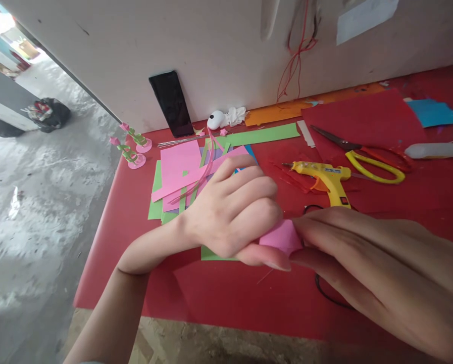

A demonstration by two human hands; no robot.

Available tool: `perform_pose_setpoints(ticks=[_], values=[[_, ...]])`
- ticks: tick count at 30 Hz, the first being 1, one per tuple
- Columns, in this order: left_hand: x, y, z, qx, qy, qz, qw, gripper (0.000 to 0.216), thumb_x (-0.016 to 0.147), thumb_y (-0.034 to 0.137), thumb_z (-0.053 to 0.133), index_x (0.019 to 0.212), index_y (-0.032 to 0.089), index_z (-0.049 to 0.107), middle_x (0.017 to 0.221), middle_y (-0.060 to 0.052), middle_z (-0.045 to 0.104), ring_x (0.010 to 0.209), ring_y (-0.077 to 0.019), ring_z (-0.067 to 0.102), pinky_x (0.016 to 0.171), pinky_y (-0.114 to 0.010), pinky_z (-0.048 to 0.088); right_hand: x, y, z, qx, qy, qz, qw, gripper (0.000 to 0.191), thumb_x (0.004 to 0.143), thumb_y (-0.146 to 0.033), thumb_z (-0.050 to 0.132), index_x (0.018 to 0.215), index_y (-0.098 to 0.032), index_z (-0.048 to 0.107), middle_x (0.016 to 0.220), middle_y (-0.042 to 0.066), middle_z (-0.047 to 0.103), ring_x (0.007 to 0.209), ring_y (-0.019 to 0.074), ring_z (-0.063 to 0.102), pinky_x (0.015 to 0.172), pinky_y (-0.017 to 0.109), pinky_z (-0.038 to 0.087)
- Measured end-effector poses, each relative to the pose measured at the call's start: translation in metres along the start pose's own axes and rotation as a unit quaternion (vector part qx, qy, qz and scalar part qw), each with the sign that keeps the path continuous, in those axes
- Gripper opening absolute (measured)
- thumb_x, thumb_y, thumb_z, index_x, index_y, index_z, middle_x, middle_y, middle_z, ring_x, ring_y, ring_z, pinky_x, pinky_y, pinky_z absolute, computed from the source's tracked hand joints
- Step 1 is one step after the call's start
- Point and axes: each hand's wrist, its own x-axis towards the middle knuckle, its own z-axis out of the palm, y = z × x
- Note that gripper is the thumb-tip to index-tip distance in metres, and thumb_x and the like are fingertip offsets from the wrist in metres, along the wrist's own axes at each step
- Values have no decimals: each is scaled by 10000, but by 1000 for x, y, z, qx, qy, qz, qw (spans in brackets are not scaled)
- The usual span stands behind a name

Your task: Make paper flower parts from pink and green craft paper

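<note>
My left hand [245, 212] is closed, its thumb and curled fingers pinching a small folded pink paper piece [281, 237]. From the other side, my right hand [347, 253] grips the same paper between thumb and fingertips. Both hands are over the front part of the red table [165, 283]. Beneath and behind my left hand lie pink paper sheets [179, 162] and green paper strips [264, 135]. A yellow glue gun [324, 177] rests just beyond my right hand. Part of the paper piece is hidden by my fingers.
Scissors [362, 151] with yellow and red handles lie at the right, near a glue stick bottle-like white item [434, 150]. A phone [172, 103] leans on the white wall [211, 50]. Two small paper flowers on round pink bases [137, 161] stand at the table's left edge.
</note>
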Motion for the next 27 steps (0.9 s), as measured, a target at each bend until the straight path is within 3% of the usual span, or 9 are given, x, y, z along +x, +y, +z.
perform_pose_setpoints(ticks=[8,9,12,16,24,27], values=[[0,4,-3,1,-40,-19,999,384,980,329,161,703,204,396,640,-17,450,639,-150,444,721,-350,503,-14,-3,1,2,-15,-5,1000,372,844,-32,431,1133,-240,538,1049,-3,700,1057,215,618,542,435,376],[0,4,-2,0,-24,-15,1000,380,978,343,181,693,205,392,632,-14,439,629,-148,432,709,-348,501,-13,-4,2,3,-15,-9,1000,382,840,-18,414,1125,-235,546,1045,6,701,1062,213,616,539,433,376],[-1,3,2,-12,21,-3,1000,378,956,417,291,658,205,386,613,-4,415,594,-141,399,644,-342,486,-5,-6,3,-11,26,-6,1000,331,852,-31,412,996,-252,611,908,-1,709,905,185,647,512,397,405],[-4,3,8,-40,20,-12,999,376,956,388,261,657,204,395,622,-11,420,598,-146,407,596,-335,477,6,-7,4,-12,93,0,996,244,870,-92,471,851,-256,651,741,-31,688,663,133,617,439,333,420],[-7,2,13,-65,27,-22,997,355,957,380,234,666,212,347,631,-1,392,592,-135,384,575,-308,474,10,-8,2,-11,99,-5,995,286,888,-71,412,792,-242,620,585,-29,617,549,136,569,442,322,419],[-6,2,11,-72,26,-16,997,341,958,390,222,680,220,321,639,2,363,588,-134,379,569,-302,465,5,-9,1,-46,68,-16,997,263,885,-68,422,859,-239,620,715,-8,665,649,155,594,505,336,440]])
